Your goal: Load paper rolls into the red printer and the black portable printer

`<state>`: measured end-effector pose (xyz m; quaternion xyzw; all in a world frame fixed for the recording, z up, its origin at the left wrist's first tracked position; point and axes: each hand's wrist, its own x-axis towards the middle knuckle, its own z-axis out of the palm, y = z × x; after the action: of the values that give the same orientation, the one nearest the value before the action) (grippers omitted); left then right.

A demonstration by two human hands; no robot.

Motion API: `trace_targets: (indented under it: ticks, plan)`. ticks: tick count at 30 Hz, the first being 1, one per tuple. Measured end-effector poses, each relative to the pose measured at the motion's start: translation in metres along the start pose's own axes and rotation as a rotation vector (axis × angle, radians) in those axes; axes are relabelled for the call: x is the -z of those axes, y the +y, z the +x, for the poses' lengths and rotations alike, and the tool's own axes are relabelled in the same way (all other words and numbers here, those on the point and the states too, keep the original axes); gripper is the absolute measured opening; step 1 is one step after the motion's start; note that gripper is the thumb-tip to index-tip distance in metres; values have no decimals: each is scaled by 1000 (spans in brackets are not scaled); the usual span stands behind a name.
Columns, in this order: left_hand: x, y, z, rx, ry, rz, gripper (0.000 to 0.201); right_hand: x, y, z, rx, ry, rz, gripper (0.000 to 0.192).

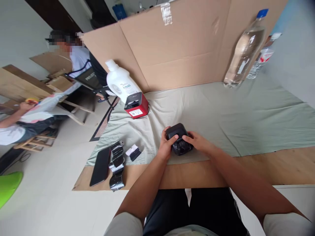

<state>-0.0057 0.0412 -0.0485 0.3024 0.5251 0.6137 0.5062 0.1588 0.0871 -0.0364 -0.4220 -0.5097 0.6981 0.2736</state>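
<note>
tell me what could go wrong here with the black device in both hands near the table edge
The black device sits close to the near edge of the table, gripped by the left hand and right hand; a slip might send it onto the lap. An elbow swinging left could also knock the phone, which lies at the table's corner.

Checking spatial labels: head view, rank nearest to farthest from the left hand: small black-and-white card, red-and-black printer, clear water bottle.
From the left hand:
1. Small black-and-white card, just to its left on the cloth.
2. Red-and-black printer, further back and left, beside the white jug.
3. Clear water bottle, far back right against the cardboard.
</note>
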Motion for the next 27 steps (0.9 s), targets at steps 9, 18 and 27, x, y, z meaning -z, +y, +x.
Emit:
trace_targets:
  ticks: [9,18,27]
  plan:
    - [-10,-14,-15,-385,-462,961,48,124,-57,65,-112,603,35,16]
    - [-17,-6,-26,-503,-776,1177,23,269,-98,102,-86,1087,-351,45]
    - [-21,6,-57,-317,-1192,1030,13,195,-35,84,44,689,-1420,51]
